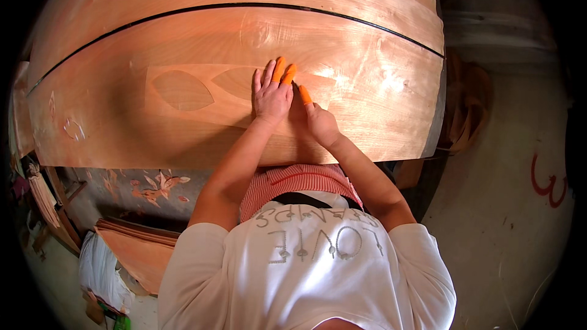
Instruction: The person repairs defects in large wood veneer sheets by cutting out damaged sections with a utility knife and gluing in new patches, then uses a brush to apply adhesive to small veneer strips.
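A wide sheet of wood veneer (110, 140) lies on the worktop in front of me. My left hand (273, 99) rests flat on it with the fingers stretched out, orange finger covers on two of them. Close to its right, my right hand (322, 124) is closed, its orange-covered index finger pointing forward along the surface. A small dark tip shows by that finger, but what the hand grips is mostly hidden. Left of my hands is a leaf-shaped patch (182, 90) in the wood. A second leaf-shaped patch (232, 84) runs partly under my left hand.
A thin black strip (244, 5) curves across the wood beyond my hands. Leaf-shaped veneer scraps (158, 188) lie below the near edge at left. Stacked veneer sheets (137, 250) and a white plastic bag (104, 272) stand at lower left. Curled veneer (468, 107) sits beyond the right edge.
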Action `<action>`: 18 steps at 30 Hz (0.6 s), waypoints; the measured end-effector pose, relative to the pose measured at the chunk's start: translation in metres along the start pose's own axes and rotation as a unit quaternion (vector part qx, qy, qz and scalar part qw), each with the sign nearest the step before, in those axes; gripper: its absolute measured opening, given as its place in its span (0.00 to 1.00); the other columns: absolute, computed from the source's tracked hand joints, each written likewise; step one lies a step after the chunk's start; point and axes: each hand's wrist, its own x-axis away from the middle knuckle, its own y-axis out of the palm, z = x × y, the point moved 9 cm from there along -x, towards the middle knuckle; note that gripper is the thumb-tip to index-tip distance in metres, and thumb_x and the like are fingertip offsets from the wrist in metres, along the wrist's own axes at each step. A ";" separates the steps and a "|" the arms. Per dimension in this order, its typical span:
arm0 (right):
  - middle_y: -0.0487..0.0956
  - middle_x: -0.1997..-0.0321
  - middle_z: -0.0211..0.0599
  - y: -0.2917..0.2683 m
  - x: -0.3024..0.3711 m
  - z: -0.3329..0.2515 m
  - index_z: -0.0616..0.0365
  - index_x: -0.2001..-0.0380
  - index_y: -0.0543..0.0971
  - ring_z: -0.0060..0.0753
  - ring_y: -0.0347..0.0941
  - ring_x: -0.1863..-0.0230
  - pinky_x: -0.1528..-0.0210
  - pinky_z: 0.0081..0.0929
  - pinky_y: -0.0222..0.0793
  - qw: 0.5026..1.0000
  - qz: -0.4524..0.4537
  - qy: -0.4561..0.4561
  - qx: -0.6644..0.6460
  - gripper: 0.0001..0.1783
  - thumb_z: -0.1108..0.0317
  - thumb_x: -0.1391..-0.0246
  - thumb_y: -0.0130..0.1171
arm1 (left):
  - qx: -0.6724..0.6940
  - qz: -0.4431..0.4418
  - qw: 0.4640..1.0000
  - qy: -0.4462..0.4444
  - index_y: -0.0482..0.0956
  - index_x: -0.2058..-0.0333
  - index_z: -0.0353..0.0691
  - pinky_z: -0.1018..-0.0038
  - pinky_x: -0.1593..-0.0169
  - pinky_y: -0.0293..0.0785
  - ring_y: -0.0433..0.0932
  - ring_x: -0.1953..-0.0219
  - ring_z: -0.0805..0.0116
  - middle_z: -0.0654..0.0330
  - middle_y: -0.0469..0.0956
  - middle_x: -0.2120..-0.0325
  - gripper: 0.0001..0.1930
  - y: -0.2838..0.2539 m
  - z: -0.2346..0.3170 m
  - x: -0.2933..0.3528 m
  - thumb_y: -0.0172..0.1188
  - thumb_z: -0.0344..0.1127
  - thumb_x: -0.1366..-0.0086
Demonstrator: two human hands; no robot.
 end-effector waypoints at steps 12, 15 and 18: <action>0.75 0.67 0.49 -0.075 -0.013 0.103 0.59 0.60 0.71 0.49 0.72 0.64 0.61 0.38 0.67 0.977 -0.194 0.027 0.082 0.24 0.49 0.41 0.38 | 0.045 0.038 0.998 -0.030 0.74 0.54 0.52 0.52 0.41 0.46 0.56 0.41 0.59 0.60 0.63 0.45 0.23 -0.005 0.001 -0.004 0.60 0.49 0.50; 0.74 0.69 0.45 -0.098 -0.021 0.100 0.55 0.64 0.71 0.45 0.73 0.66 0.64 0.36 0.69 0.942 -0.216 -0.121 0.224 0.15 0.57 0.41 0.38 | 0.044 0.043 0.998 -0.031 0.74 0.54 0.53 0.52 0.41 0.46 0.57 0.41 0.59 0.60 0.64 0.45 0.23 -0.004 -0.001 -0.004 0.60 0.49 0.51; 0.71 0.70 0.41 -0.097 -0.014 0.083 0.50 0.64 0.70 0.41 0.73 0.68 0.67 0.33 0.70 0.921 -0.165 -0.253 0.245 0.08 0.65 0.44 0.41 | 0.045 0.046 0.997 -0.033 0.74 0.54 0.53 0.53 0.41 0.46 0.57 0.41 0.60 0.60 0.64 0.46 0.23 -0.005 -0.003 -0.004 0.61 0.49 0.51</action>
